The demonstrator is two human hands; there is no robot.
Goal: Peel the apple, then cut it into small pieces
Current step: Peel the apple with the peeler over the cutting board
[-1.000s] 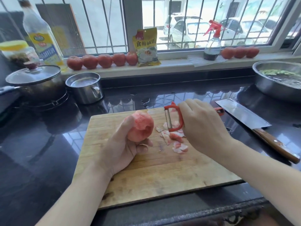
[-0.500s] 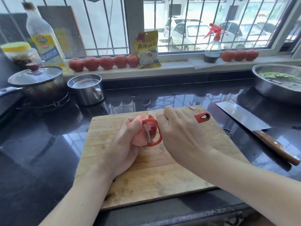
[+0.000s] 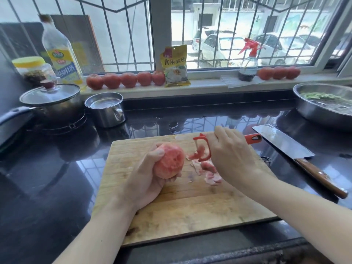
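Observation:
My left hand [image 3: 146, 180] grips a mostly peeled, pinkish-red apple [image 3: 169, 161] just above the wooden cutting board [image 3: 181, 210]. To its right my right hand [image 3: 234, 155] holds a red Y-shaped peeler [image 3: 202, 148], lifted clear of the apple, with a strip of red peel hanging from its blade. A small heap of peelings [image 3: 208, 172] lies on the board under the peeler. A cleaver [image 3: 297, 151] with a wooden handle rests on the black counter to the right of the board.
A lidded pot [image 3: 51, 100] and a steel mug [image 3: 105, 109] stand at the back left. A steel basin [image 3: 323, 103] with greens sits at the back right. Red fruits [image 3: 125, 80], a yellow packet [image 3: 176, 66], an oil bottle [image 3: 60, 52] and a spray bottle [image 3: 247, 61] line the sill.
The peeler was on the apple half a second ago; my right hand has pulled it away to the right, carrying off a strip of peel. The apple has hardly moved.

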